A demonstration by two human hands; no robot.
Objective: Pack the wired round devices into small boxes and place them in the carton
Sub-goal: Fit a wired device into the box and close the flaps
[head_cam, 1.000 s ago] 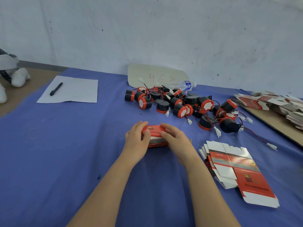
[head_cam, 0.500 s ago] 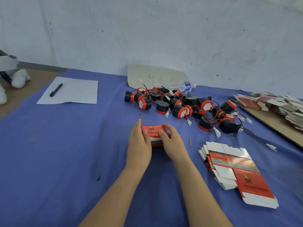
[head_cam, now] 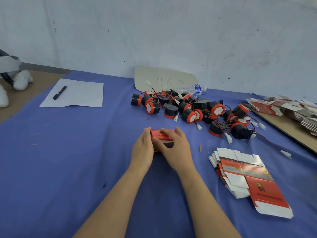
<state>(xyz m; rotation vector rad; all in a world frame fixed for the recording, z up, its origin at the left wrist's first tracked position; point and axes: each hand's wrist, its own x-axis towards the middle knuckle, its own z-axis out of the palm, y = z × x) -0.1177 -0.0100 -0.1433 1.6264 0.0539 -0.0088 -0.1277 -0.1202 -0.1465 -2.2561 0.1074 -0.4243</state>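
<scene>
Both hands have drawn closer together over the last second, and the small red-and-white cardboard box between them looks squarer and less bulged than it did. It sits on the blue cloth right in front of the person, with its long axis running left to right across the body.

The left hand stands on edge, fingers fairly straight and pressed flat against the box's left end. The right hand lies over the top, fingers draped across the red panel and the thumb tucked against the near face, so it grips the box from above. I cannot tell from here whether a device is already inside, or whether the end flaps are fully tucked in.

To my eye the box is being closed up. What matters for that is that the left hand meets the box end-on, along its length, while the right hand pins it down.

The loose black-and-red round devices with their wires lie beyond the box and off to the right, nearer the right hand. The flat red-and-white box blanks are fanned out on that same side, closer to the person. No carton shows from this angle, so I cannot say which way the finished box would have to travel.
</scene>
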